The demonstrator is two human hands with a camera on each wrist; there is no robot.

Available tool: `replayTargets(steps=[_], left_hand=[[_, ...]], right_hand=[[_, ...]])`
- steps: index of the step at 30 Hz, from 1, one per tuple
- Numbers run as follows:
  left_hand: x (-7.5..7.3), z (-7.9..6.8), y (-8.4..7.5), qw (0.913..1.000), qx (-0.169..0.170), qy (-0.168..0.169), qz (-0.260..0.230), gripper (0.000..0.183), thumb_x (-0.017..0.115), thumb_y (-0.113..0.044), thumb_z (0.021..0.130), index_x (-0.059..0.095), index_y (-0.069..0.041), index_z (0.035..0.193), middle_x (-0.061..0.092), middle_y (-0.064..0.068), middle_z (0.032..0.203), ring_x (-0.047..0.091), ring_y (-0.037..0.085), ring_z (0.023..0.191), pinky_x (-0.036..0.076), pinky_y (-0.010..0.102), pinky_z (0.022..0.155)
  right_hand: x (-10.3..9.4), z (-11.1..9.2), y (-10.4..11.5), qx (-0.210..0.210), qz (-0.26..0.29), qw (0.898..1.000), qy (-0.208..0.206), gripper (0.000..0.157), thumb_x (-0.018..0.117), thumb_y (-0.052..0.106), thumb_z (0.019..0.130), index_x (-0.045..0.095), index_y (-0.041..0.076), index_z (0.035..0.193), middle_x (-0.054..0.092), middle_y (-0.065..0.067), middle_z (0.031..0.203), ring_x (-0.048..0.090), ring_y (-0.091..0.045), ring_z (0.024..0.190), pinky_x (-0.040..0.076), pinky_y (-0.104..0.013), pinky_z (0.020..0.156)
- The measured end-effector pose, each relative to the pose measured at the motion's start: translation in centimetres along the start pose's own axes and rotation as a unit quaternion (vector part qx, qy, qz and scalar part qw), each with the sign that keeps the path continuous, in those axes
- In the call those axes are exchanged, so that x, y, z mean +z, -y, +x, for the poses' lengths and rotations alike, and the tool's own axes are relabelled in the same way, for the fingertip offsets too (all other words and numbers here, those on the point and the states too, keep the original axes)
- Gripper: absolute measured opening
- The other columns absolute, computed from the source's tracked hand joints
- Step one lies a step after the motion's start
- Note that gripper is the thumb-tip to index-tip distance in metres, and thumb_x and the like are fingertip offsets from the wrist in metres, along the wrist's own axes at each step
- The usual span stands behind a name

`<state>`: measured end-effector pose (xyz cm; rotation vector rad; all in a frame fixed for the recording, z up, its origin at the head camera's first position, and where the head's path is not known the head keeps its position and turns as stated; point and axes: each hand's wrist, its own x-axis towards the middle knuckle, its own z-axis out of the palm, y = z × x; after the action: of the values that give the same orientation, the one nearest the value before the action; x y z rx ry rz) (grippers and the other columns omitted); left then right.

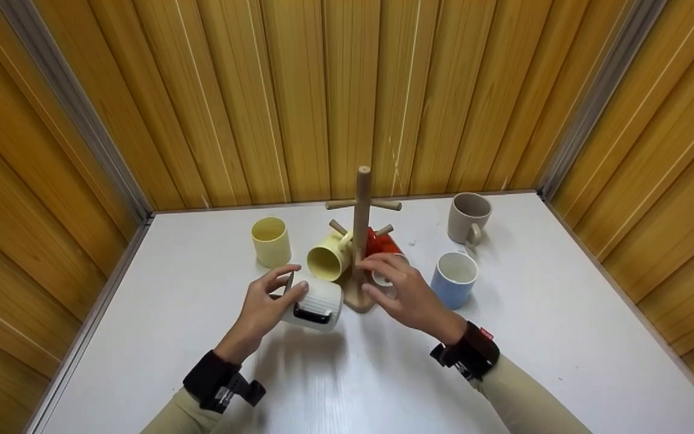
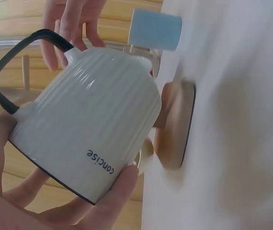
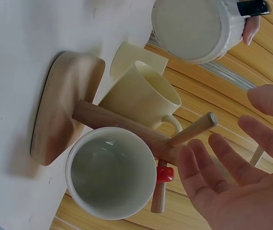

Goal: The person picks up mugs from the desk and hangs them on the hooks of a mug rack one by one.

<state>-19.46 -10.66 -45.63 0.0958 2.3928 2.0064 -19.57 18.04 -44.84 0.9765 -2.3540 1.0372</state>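
Note:
My left hand (image 1: 262, 304) grips a white ribbed mug (image 1: 323, 295) around its dark-rimmed mouth end, tilting it on its side above the table. In the left wrist view this mug (image 2: 88, 115) shows a black handle and the word "concise". My right hand (image 1: 410, 295) holds nothing; its fingers are spread loosely beside the post of a wooden mug tree (image 1: 362, 205). On the tree's lower pegs hang a yellow mug (image 3: 136, 98) and a red mug with a white inside (image 3: 110, 172). The right hand partly covers the red one in the head view.
Behind the left hand stands a yellow cup (image 1: 271, 244). To the right of the tree are a blue mug (image 1: 454, 283) and, farther back, a beige mug (image 1: 468, 218). Wood-patterned walls (image 1: 293, 102) enclose the back and sides of the white table (image 1: 172, 289).

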Motion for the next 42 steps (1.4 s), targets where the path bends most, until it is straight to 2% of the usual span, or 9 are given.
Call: replayTargets(steps=[5, 9, 16, 23, 29, 31, 38, 42], left_hand=[[1.2, -0.4, 0.0, 0.9987, -0.027, 0.008, -0.042, 0.042, 0.079, -0.024, 0.092, 0.068, -0.012, 0.131, 0.066, 0.023, 0.127, 0.069, 0.025, 0.094, 0.057, 0.032, 0.074], [1.9, -0.6, -0.1, 0.9944, -0.054, 0.016, -0.09, 0.042, 0.077, -0.026, 0.093, 0.067, -0.013, 0.132, 0.066, 0.021, 0.123, 0.069, 0.024, 0.089, 0.06, 0.035, 0.071], [2.8, -0.9, -0.1, 0.9833, -0.08, 0.035, -0.16, 0.053, 0.071, -0.031, 0.098, 0.056, -0.008, 0.143, 0.067, 0.02, 0.119, 0.071, 0.027, 0.087, 0.063, 0.046, 0.068], [3.6, -1.1, -0.2, 0.9785, -0.094, 0.045, -0.178, 0.059, 0.068, -0.037, 0.1, 0.051, -0.007, 0.147, 0.065, 0.02, 0.117, 0.07, 0.026, 0.091, 0.062, 0.051, 0.074], [4.3, -1.1, -0.1, 0.9744, -0.11, 0.053, -0.189, 0.06, 0.067, -0.041, 0.1, 0.05, -0.007, 0.146, 0.065, 0.019, 0.114, 0.07, 0.025, 0.09, 0.062, 0.051, 0.076], [4.5, -1.1, -0.1, 0.9733, -0.112, 0.057, -0.192, 0.061, 0.066, -0.042, 0.1, 0.049, -0.007, 0.147, 0.065, 0.018, 0.114, 0.07, 0.025, 0.089, 0.062, 0.05, 0.076], [4.8, -1.1, 0.0, 0.9712, -0.112, 0.07, -0.198, 0.061, 0.065, -0.044, 0.1, 0.049, -0.008, 0.146, 0.066, 0.017, 0.111, 0.071, 0.026, 0.084, 0.062, 0.05, 0.076], [4.8, -1.1, 0.2, 0.9712, -0.112, 0.073, -0.197, 0.06, 0.065, -0.044, 0.1, 0.049, -0.008, 0.146, 0.066, 0.017, 0.112, 0.071, 0.026, 0.083, 0.062, 0.051, 0.075]], right_hand=[[0.1, -0.4, 0.1, -0.009, 0.012, 1.0, -0.001, 0.039, 0.077, 0.015, 0.093, 0.068, 0.009, 0.13, 0.063, -0.003, 0.129, 0.06, -0.019, 0.12, 0.054, -0.037, 0.098], [0.2, -0.7, 0.1, -0.019, 0.021, 1.0, 0.011, 0.045, 0.08, 0.021, 0.092, 0.067, 0.009, 0.132, 0.062, -0.002, 0.13, 0.059, -0.018, 0.12, 0.053, -0.035, 0.097], [0.3, -1.3, 0.6, -0.003, 0.039, 0.998, 0.051, 0.061, 0.081, 0.038, 0.09, 0.059, 0.021, 0.144, 0.055, 0.002, 0.137, 0.054, -0.016, 0.126, 0.05, -0.038, 0.104], [1.0, -1.7, 0.5, 0.016, 0.04, 0.996, 0.081, 0.079, 0.084, 0.046, 0.084, 0.048, 0.025, 0.152, 0.046, 0.003, 0.147, 0.047, -0.018, 0.135, 0.047, -0.046, 0.109], [1.6, -2.1, 0.2, 0.007, 0.03, 0.997, 0.075, 0.087, 0.086, 0.044, 0.082, 0.044, 0.018, 0.154, 0.043, 0.003, 0.151, 0.047, -0.019, 0.136, 0.047, -0.051, 0.107], [1.7, -2.2, 0.1, 0.002, 0.028, 0.997, 0.071, 0.086, 0.087, 0.042, 0.083, 0.043, 0.019, 0.154, 0.044, 0.003, 0.15, 0.047, -0.019, 0.134, 0.048, -0.05, 0.104], [1.8, -2.3, -0.1, -0.005, 0.052, 0.997, 0.06, 0.079, 0.087, 0.032, 0.084, 0.046, 0.02, 0.15, 0.049, 0.003, 0.146, 0.053, -0.015, 0.123, 0.057, -0.033, 0.086], [1.8, -2.4, -0.2, -0.005, 0.058, 0.996, 0.06, 0.078, 0.088, 0.031, 0.084, 0.047, 0.02, 0.149, 0.05, 0.002, 0.145, 0.054, -0.016, 0.122, 0.058, -0.035, 0.086]])
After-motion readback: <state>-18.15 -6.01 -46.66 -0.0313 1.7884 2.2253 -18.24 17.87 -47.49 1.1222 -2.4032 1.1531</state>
